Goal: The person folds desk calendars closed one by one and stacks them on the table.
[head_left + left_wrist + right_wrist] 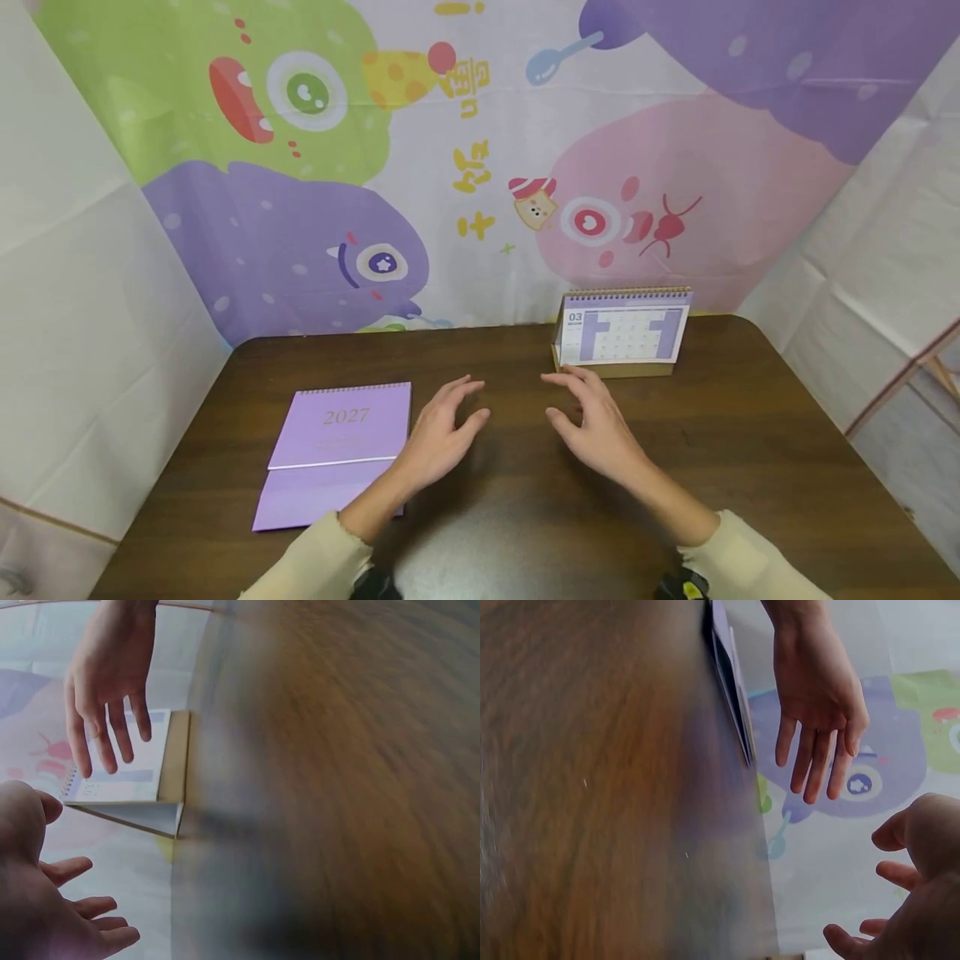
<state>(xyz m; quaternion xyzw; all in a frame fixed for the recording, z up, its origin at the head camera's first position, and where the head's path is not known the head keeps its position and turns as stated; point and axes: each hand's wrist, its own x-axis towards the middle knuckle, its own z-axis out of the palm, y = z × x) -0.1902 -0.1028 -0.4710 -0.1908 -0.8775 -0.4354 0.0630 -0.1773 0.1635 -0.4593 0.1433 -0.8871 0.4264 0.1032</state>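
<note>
Both hands hover over the middle of the table, palms turned toward each other, with nothing in them. The left hand (438, 433) has its fingers loosely bent and is nearest to a purple desk calendar (341, 429) marked 2027, which lies almost flat at the left. Its forearm overlaps the calendar's right edge in the head view. The right hand (600, 425), fingers also relaxed, is just in front of a standing desk calendar (624, 333). That calendar is spiral-bound on top, shows page 03, and has a tan base. The left wrist view shows its folded side.
The dark wooden table (495, 533) has rounded back corners. Behind it hangs a cloth backdrop (487, 275) with cartoon monsters. White cloth walls (97, 275) stand on both sides, and a thin pole (900, 379) leans at the right.
</note>
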